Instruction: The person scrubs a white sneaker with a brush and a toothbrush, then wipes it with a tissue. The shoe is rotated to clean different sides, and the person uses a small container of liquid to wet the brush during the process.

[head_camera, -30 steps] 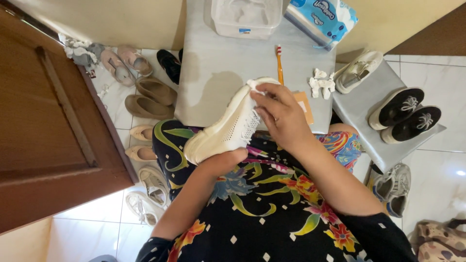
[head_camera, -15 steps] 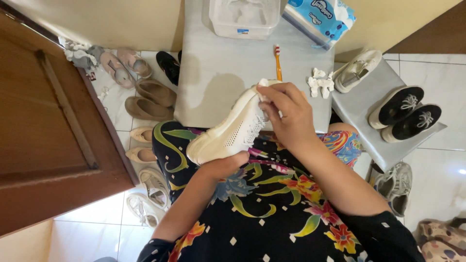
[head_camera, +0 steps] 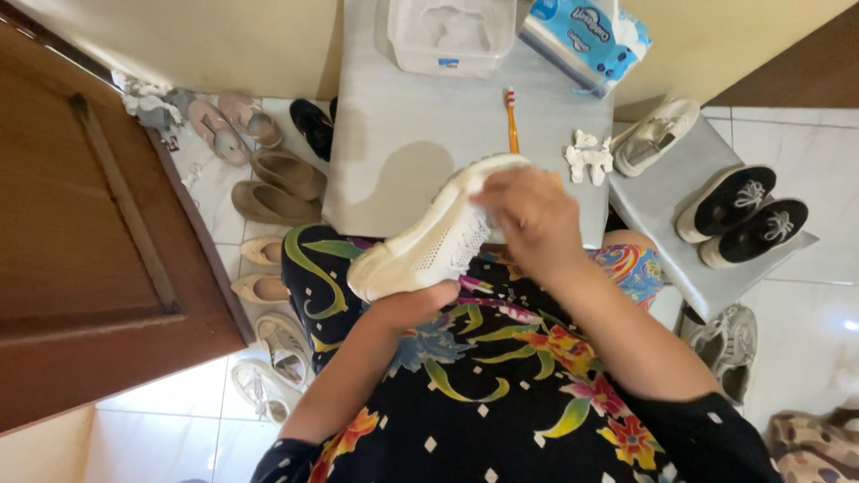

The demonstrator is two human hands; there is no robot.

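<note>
The left hand (head_camera: pixel 413 306) cradles a white knit sneaker (head_camera: pixel 429 237) from beneath, grip closed on its heel end, holding it tilted above the lap at the grey table (head_camera: pixel 394 134) edge. The right hand (head_camera: pixel 530 213) presses over its toe end, fingers curled against it. An orange toothbrush (head_camera: pixel 511 119) lies beyond.

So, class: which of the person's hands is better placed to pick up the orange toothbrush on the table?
The right hand. It rests on the white shoe just below the toothbrush, while the left hand supports the shoe from underneath, farther away.
</note>
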